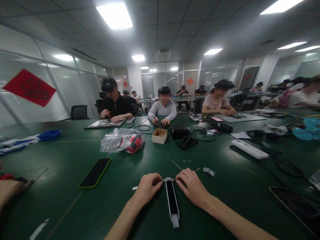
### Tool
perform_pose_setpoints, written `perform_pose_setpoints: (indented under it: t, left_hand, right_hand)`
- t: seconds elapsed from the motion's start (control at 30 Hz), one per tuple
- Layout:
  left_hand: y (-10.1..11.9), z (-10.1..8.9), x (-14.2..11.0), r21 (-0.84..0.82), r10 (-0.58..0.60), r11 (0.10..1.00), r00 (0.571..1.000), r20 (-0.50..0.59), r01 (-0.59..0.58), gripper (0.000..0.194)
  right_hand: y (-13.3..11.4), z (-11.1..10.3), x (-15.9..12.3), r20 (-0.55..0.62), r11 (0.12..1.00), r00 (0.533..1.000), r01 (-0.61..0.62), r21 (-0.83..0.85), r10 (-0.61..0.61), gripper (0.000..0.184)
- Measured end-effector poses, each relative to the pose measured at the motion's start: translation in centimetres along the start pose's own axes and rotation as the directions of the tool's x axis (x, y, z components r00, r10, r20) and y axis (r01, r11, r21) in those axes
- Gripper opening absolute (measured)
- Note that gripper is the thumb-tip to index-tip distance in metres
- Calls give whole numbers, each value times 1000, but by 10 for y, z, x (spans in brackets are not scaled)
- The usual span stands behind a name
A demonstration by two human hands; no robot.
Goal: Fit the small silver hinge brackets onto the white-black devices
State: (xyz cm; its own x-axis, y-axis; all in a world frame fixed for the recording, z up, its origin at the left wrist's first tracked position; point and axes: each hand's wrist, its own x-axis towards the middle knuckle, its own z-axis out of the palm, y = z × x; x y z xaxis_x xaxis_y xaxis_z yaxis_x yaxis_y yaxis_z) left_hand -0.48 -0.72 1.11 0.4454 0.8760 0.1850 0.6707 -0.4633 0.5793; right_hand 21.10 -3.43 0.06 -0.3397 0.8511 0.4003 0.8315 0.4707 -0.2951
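Note:
A long, narrow white frame with a black face [172,198] lies on the green table in front of me, its pale grey block end [175,221] towards me. My left hand [149,186] is at the left of its far end, thumb and fingers pinched on a small dark part I cannot make out. From the right, my right hand [192,186] reaches the same end with thumb and fingertips closed together. Short thin metallic bits show between the fingertips and the frame; their kind is unclear. A small white perforated piece [208,171] rests beyond my right hand.
A green-edged phone [95,172] lies to the left, near another person's hand [8,191] with a tool. Farther off are a plastic bag [122,140] with red items, a small cardboard box [159,136] and a white device [249,149]. A dark tablet [296,206] lies right.

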Motion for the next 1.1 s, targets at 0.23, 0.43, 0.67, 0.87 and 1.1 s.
perform_pose_setpoints:
  t: [0.23,0.43,0.67,0.87,1.1]
  left_hand:
    - [-3,5,1,21,27,999,999,-16,-27,14]
    - [-7,7,2,22,61,998,998,-30,-60,17]
    - [-7,8,1,31,61,998,998,-34,-60,23]
    - [-6,7,0,47,80,996,996,-28,-79,23]
    - [-4,7,0,86,78,994,997,-28,-75,23]
  right_hand:
    - [0,0,0,17,1000,1000,6,4,-6,18]
    - [-1,-2,1,24,1000,1000,2,22,-3,18]
    - [-2,-3,0,28,1000,1000,-3,25,3,19]
    - [-3,-4,0,16,1000,1000,11,7,-11,19]
    - [-2,-2,1,12,1000,1000,16,15,-16,18]
